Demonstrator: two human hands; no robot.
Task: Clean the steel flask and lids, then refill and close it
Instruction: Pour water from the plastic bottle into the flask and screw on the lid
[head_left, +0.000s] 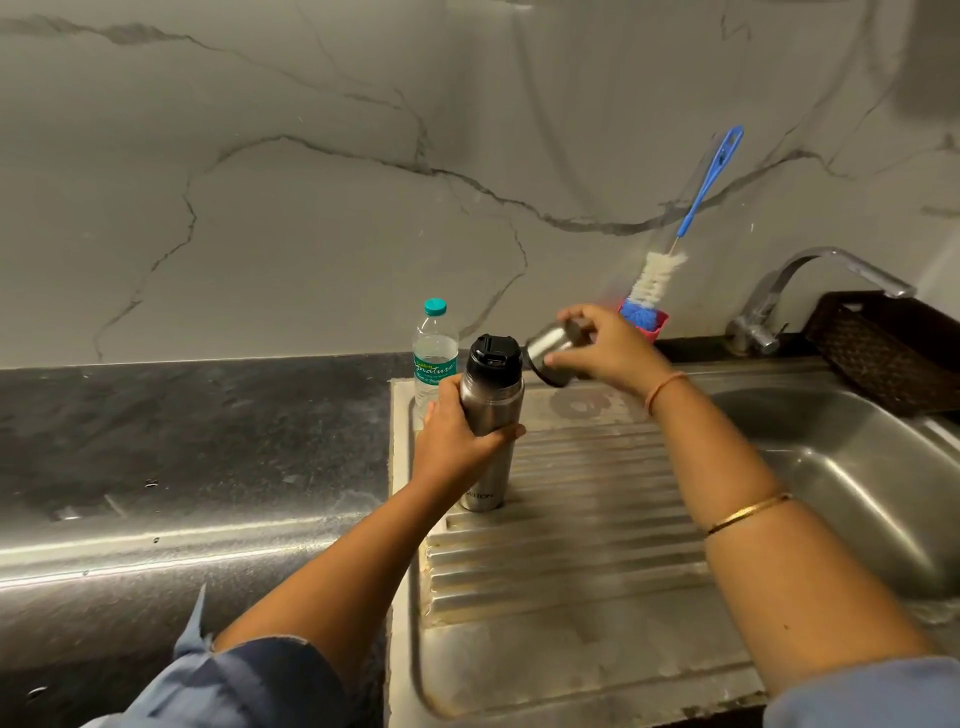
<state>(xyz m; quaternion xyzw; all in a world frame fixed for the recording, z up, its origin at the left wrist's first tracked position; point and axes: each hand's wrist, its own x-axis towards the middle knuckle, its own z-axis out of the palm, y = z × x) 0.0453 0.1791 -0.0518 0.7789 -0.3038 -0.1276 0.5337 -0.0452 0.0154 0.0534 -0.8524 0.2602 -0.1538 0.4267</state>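
Your left hand (457, 441) is wrapped round the middle of the steel flask (491, 400), which stands upright on the ribbed draining board (571, 519) with its long axis vertical and its black inner lid (493, 358) on the mouth. Your right hand (608, 348) grips the steel outer cap (550, 345) between thumb and fingers, tilted, just beside the flask's top on its right. Of the 2 lids, 1 is off. The inner one probably comes next, and it lies immediately left of your right hand, with the sink basin (857, 467) on that hand's other side.
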